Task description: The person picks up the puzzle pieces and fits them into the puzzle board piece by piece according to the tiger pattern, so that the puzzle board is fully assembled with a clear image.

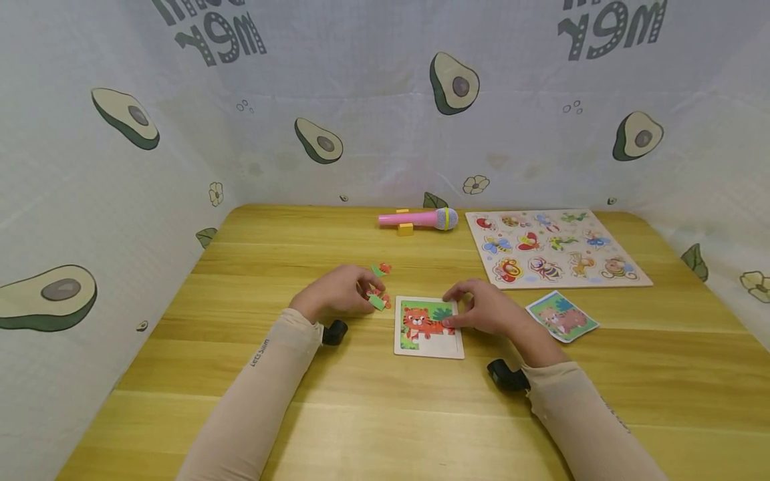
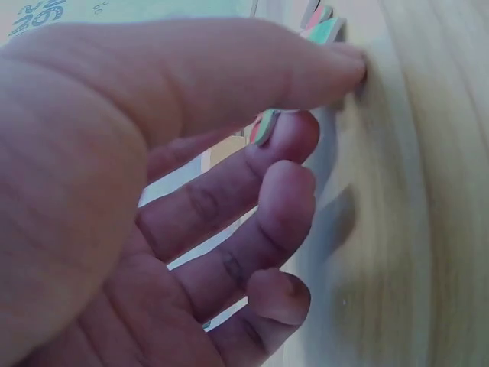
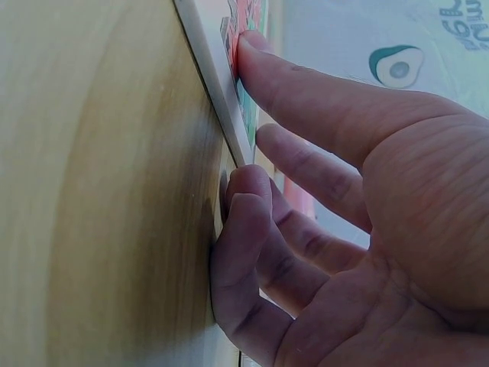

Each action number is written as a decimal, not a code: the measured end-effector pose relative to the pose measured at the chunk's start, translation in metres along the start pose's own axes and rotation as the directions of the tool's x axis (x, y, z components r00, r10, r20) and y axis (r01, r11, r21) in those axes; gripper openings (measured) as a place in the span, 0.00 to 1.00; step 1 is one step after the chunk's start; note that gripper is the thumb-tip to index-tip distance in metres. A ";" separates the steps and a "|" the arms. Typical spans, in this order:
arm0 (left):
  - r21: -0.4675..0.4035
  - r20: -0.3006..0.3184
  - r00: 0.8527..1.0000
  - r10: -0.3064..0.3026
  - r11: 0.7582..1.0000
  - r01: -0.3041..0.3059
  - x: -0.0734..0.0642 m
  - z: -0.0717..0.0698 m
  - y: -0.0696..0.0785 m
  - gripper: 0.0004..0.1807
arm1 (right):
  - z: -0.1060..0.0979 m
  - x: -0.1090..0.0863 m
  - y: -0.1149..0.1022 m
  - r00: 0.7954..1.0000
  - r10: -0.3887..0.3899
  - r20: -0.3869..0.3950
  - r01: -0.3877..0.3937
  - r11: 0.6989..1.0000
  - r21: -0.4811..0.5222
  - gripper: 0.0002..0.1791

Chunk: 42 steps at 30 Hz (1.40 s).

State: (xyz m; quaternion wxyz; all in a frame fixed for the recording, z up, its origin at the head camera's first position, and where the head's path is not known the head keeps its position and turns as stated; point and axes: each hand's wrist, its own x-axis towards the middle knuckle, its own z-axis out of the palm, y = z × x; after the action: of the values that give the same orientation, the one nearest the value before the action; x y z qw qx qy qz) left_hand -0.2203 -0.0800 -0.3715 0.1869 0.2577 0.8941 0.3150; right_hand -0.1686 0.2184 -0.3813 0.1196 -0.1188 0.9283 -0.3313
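In the head view a square jigsaw board (image 1: 442, 345) with a red tiger picture lies mid-table, its lower right part a pale bare area. My right hand (image 1: 486, 308) holds its right side; in the right wrist view the thumb (image 3: 263, 65) presses on the picture while a curled finger meets the board's edge. My left hand (image 1: 341, 288) is at loose puzzle pieces (image 1: 377, 302) just left of the board. Its thumb (image 2: 328, 73) is near the tabletop, with a small green-and-red piece (image 2: 264, 128) by a fingertip. Whether it pinches one is partly hidden.
Another loose piece (image 1: 381, 269) lies behind the left hand. A tiger picture card (image 1: 564, 316) is right of the right hand. Behind are a large insect puzzle board (image 1: 556, 250) and a pink toy microphone (image 1: 415, 219). A printed cloth (image 1: 385, 87) hangs at the back.
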 end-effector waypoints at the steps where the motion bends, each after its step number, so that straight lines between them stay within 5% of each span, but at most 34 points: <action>1: 0.004 0.001 1.000 -0.001 1.000 0.001 0.000 0.000 0.000 0.18 | 0.000 0.000 0.000 1.000 0.001 0.002 -0.001 1.000 0.002 0.23; 14: 0.063 0.048 0.992 0.116 0.991 -0.119 0.004 0.003 0.017 0.16 | 0.000 0.000 0.000 1.000 -0.005 0.004 0.005 1.000 0.002 0.22; 23: 0.101 0.119 0.967 0.224 0.966 -0.236 0.006 0.018 0.033 0.15 | 0.001 0.001 0.001 1.000 -0.013 0.002 0.013 1.000 0.002 0.22; 32: 0.096 0.153 0.951 0.268 0.954 -0.285 0.005 0.033 0.050 0.17 | 0.001 0.002 0.003 1.000 -0.017 -0.001 0.017 1.000 -0.007 0.22; 42: 0.183 0.206 0.913 0.352 0.903 -0.389 0.009 0.049 0.056 0.15 | -0.001 0.000 0.000 1.000 -0.015 0.004 0.015 1.000 -0.015 0.22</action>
State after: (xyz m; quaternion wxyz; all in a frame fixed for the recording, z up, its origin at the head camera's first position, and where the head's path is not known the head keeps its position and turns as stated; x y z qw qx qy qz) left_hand -0.1837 -0.0145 -0.3714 0.1686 0.4681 0.8388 0.2211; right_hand -0.1688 0.2190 -0.3812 0.1182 -0.1273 0.9296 -0.3251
